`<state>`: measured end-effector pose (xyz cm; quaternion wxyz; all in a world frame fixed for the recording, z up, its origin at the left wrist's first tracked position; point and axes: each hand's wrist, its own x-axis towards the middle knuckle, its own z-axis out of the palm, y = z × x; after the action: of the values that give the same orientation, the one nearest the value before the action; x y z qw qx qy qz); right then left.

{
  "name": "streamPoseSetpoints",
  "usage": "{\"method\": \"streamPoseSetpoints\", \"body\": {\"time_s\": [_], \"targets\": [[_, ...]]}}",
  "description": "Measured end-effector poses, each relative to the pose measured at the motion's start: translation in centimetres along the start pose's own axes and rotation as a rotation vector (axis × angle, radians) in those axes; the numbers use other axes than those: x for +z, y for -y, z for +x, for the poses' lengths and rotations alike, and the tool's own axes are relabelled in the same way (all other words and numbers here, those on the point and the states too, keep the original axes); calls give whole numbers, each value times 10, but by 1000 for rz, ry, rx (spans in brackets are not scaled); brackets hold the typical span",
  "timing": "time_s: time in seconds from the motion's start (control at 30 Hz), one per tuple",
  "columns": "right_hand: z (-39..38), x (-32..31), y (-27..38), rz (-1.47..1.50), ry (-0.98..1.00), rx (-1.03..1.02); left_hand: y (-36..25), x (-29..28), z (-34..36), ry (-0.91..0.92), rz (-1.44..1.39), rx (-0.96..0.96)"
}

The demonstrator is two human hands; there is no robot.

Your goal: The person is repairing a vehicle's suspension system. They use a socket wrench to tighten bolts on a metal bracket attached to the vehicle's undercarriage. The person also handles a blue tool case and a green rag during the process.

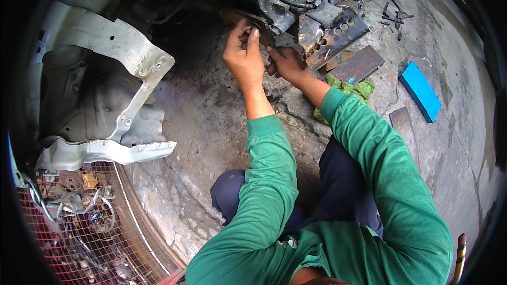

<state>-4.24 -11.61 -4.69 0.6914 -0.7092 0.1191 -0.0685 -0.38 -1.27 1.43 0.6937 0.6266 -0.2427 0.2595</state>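
A thin rusty metal strip (248, 18) is being held up under the vehicle's grimy mechanical assembly (288, 0). The left hand (243, 55) is pinching it with fingers closed; the right hand (285, 63) is gripping its lower end. I am thinking the rusty edge could be cutting a finger, or the strip slipping onto the concrete floor (211, 126). A red wire mesh basket (132, 221) at the left is holding tangled metal parts (84, 211).

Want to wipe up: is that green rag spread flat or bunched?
Bunched: the green rag lies crumpled on the concrete floor, partly under the right forearm.
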Motion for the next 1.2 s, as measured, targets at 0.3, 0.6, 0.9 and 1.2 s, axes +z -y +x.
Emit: {"method": "streamPoseSetpoints", "body": {"time_s": [0.3, 0.6, 0.9, 1.2], "targets": [[-1, 1, 0, -4, 0, 13, -8, -4, -2, 18, -73, -266], [1, 1, -3, 44, -8, 17, -12, -2, -4, 0, -135, -329], [2, 0, -3, 5, -7, -22, -1, 8, 0, -101, -239, -208], [1, 4, 2, 6, 11, -9, 11, -6, 13, 37, 71, 162]]}}
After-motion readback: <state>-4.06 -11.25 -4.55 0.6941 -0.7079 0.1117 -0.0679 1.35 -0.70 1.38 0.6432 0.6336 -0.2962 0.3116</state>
